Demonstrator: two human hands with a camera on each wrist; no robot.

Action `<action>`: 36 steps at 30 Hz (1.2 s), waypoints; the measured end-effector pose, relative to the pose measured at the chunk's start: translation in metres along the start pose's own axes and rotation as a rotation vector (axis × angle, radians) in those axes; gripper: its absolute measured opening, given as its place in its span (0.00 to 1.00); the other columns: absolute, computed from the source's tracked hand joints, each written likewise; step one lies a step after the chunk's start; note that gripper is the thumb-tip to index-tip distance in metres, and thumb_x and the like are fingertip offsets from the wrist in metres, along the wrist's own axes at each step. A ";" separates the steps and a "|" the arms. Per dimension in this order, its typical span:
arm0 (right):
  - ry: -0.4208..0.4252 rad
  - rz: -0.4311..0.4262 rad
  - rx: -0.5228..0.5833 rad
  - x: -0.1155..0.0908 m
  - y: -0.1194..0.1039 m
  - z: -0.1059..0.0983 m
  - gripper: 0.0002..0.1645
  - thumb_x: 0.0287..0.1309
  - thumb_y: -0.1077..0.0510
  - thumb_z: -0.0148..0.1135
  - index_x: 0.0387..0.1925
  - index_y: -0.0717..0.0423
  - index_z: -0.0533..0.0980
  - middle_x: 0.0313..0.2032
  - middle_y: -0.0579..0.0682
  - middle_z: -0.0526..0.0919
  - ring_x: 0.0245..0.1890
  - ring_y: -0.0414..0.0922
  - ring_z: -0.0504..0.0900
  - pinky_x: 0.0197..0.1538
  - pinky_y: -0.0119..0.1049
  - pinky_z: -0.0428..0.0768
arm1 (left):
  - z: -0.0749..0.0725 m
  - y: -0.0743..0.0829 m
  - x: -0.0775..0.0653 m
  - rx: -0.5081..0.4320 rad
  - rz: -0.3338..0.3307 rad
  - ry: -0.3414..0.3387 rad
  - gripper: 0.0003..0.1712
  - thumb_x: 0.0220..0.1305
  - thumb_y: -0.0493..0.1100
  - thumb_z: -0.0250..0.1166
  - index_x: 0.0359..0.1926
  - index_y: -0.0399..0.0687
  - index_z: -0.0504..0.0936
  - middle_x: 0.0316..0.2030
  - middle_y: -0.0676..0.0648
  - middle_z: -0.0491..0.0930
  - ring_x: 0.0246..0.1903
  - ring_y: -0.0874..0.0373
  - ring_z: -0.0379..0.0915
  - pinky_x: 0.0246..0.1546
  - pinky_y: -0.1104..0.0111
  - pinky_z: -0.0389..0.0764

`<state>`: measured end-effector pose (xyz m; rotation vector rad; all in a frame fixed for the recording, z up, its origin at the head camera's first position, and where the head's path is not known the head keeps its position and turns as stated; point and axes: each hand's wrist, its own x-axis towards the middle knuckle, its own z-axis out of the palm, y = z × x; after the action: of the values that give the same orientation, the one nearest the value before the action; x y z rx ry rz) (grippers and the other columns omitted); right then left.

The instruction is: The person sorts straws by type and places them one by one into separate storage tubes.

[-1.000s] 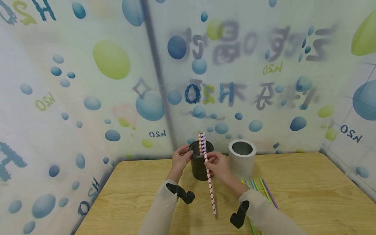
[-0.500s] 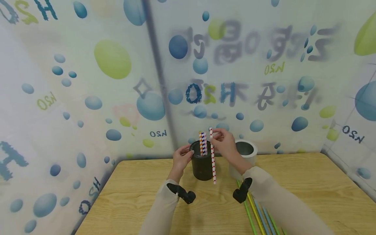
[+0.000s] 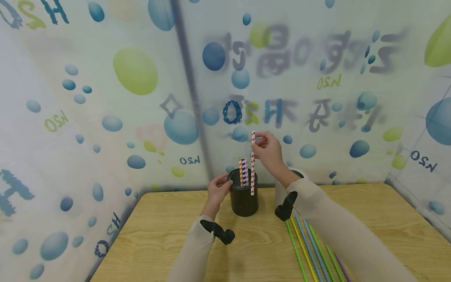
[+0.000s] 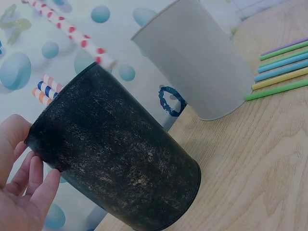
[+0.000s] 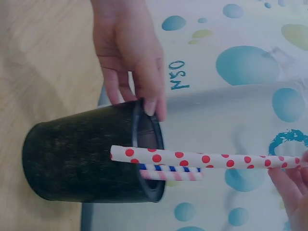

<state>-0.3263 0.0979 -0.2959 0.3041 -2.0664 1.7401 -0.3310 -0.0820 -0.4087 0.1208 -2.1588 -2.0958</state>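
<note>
My right hand (image 3: 269,152) pinches a white paper straw with red dots (image 3: 253,164) near its top end. The straw stands almost upright, and its lower end overlaps the front of a black cup (image 3: 244,203) in the head view. In the left wrist view that lower end shows just above the cup's rim. My left hand (image 3: 217,192) grips the cup's rim from the left, thumb on the near side. Inside the cup stand several striped straws (image 3: 243,172), orange, blue and pink, leaning together. The right wrist view shows the dotted straw (image 5: 207,160) in front of the cup's mouth.
A white cup (image 4: 195,57) stands to the right of the black one, partly behind my right forearm. Several plain green, yellow, blue and purple straws (image 3: 308,250) lie side by side on the wooden table (image 3: 148,235). A printed backdrop (image 3: 141,117) rises right behind the table.
My right hand has lifted the dotted straw from in front of the black cup, up and slightly right, and brought it upright. My left hand keeps its hold on the rim.
</note>
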 end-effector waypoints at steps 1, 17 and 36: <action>0.006 -0.009 0.001 0.002 -0.002 0.000 0.17 0.56 0.64 0.58 0.49 0.62 0.71 0.31 0.56 0.74 0.30 0.48 0.77 0.30 0.37 0.81 | 0.000 0.000 0.000 0.001 0.000 0.000 0.19 0.56 0.33 0.62 0.51 0.39 0.78 0.41 0.41 0.75 0.35 0.55 0.73 0.38 0.64 0.79; 0.040 -0.013 -0.019 0.011 -0.002 0.006 0.16 0.57 0.64 0.57 0.49 0.60 0.70 0.31 0.56 0.75 0.30 0.49 0.77 0.33 0.36 0.80 | -0.001 -0.004 0.002 -0.006 0.001 -0.009 0.20 0.56 0.33 0.63 0.52 0.39 0.77 0.41 0.42 0.74 0.35 0.56 0.73 0.38 0.64 0.79; -0.030 0.084 -0.090 0.001 0.036 0.011 0.17 0.56 0.66 0.58 0.48 0.64 0.70 0.32 0.58 0.74 0.31 0.50 0.77 0.34 0.40 0.81 | -0.001 -0.001 0.002 -0.015 -0.017 -0.010 0.20 0.55 0.33 0.63 0.51 0.40 0.78 0.41 0.41 0.74 0.35 0.56 0.73 0.38 0.65 0.79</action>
<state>-0.3448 0.0947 -0.3286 0.2213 -2.2003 1.6937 -0.3328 -0.0831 -0.4097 0.1280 -2.1546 -2.1258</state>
